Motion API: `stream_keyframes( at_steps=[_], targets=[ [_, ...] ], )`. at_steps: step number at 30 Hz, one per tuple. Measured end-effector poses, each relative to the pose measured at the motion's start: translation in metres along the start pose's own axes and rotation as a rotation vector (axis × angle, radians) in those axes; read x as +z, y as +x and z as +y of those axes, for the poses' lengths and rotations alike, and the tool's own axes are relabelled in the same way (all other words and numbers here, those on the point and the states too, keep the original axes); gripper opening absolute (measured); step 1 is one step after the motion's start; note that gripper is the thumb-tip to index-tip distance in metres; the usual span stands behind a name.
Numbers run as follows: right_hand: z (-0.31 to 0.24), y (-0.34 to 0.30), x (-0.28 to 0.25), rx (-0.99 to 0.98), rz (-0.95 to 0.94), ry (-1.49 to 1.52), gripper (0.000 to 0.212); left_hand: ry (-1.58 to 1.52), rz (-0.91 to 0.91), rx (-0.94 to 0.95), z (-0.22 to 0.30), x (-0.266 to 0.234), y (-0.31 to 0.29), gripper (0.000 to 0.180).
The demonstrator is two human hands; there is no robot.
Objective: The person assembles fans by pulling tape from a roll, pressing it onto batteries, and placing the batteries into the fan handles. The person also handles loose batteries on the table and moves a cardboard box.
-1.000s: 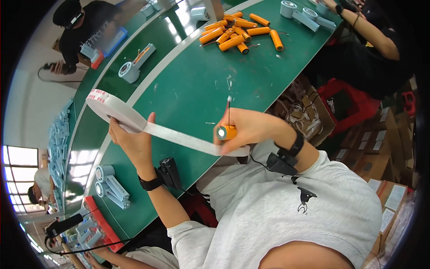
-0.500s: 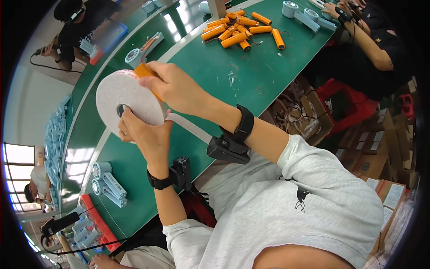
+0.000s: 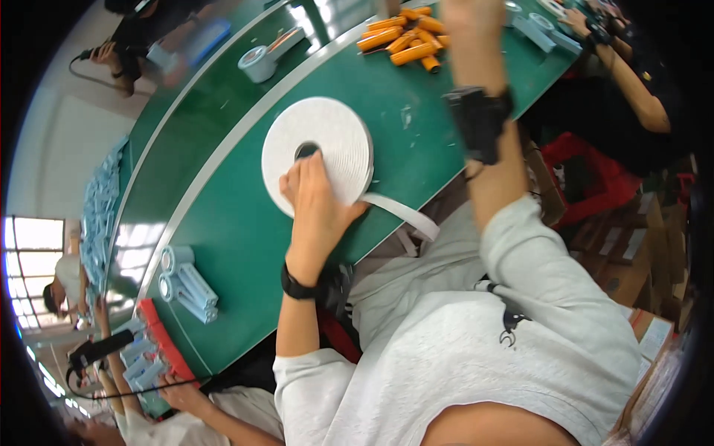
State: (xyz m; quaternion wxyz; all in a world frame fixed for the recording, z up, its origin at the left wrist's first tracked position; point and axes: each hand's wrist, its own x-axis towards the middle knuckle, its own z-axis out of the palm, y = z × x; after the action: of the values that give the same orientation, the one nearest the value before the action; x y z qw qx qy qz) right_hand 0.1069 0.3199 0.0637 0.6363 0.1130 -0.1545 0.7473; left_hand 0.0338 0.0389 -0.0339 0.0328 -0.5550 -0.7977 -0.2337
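My left hand (image 3: 314, 192) grips a big roll of white tape (image 3: 343, 145), its fingers at the core hole and its thumb by the lower right rim. A loose strip of tape (image 3: 405, 213) hangs off the roll toward my lap. My right hand (image 3: 473, 21), smeared by motion at the top edge, reaches far out beside a pile of orange cylindrical batteries (image 3: 416, 52). Its fingers are cut off or blurred, so what they hold is hidden.
Light-blue handheld fan bodies (image 3: 195, 293) lie at the left on the green table (image 3: 245, 215). Another fan body (image 3: 258, 64) lies beyond the pale rail, and more (image 3: 532, 33) at the far right. A red strip (image 3: 165, 342) edges the left side. Co-workers sit around; cartons (image 3: 625, 253) stand right.
My right hand has left the roll, where it held an orange battery at the rim, and swung away to the pile. The roll in my left hand has moved right in the picture.
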Motion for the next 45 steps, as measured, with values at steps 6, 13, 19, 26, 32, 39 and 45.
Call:
stream_keyframes(
  at_steps=[6,13,19,26,32,39,45],
  targets=[
    [-0.047,-0.045,-0.040,0.167,-0.292,-0.329,0.052,0.435,0.190,-0.008,-0.109,-0.103,0.010,0.105],
    [-0.051,-0.083,-0.070,0.525,-0.403,-0.255,0.023,0.399,-0.158,-0.648,-0.215,-0.155,-0.068,0.067],
    [-0.023,-0.117,-0.026,0.607,-1.069,-0.824,0.032,0.293,-0.023,-0.607,-0.050,-0.066,-0.019,0.059],
    [-0.010,-0.169,0.010,0.837,-0.887,-0.958,0.029,-0.187,-0.126,-0.328,-0.049,-0.097,-0.043,0.042],
    [-0.004,-0.173,0.023,0.793,-0.966,-1.021,0.028,-0.049,-0.137,0.172,-0.070,-0.095,-0.056,0.042],
    [0.003,-0.181,0.025,0.847,-1.018,-0.991,0.027,0.048,-0.117,0.209,-0.054,-0.077,-0.046,0.025],
    [0.012,-0.189,0.024,0.720,-1.119,-1.109,0.023,0.038,-0.118,0.115,-0.042,-0.071,-0.048,0.017]
  ],
)
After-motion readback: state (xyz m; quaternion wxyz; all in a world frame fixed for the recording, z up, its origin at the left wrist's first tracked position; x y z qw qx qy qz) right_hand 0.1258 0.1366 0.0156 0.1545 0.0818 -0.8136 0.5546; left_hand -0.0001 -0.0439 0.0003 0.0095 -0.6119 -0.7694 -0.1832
